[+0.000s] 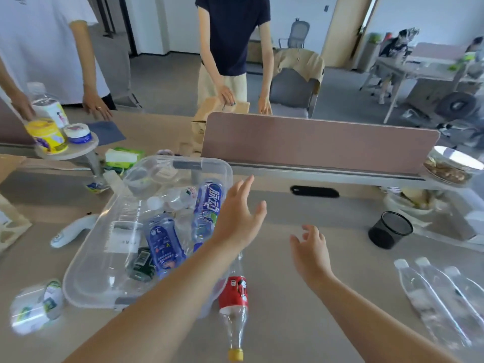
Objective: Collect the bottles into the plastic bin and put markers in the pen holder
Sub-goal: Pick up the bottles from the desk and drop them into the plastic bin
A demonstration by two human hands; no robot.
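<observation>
A clear plastic bin [78, 279] sits left of centre on the desk and holds several bottles, among them two with blue labels [163, 244]. My left hand [239, 218] hovers open over the bin's right rim. My right hand [310, 251] is open above the bare desk to its right. A red-labelled bottle with a yellow cap [234, 302] lies beside the bin under my left forearm. Three clear bottles [440, 297] lie at the right. Another bottle [36, 305] lies at the near left. The black mesh pen holder [390, 229] stands at the right.
A pink divider panel [314, 142] runs across the desk's back. A white handheld device [70, 231] lies left of the bin. Jars stand on a small round shelf [65, 150] at the far left. Two people stand behind the desk. Dishes [450, 166] sit at the far right.
</observation>
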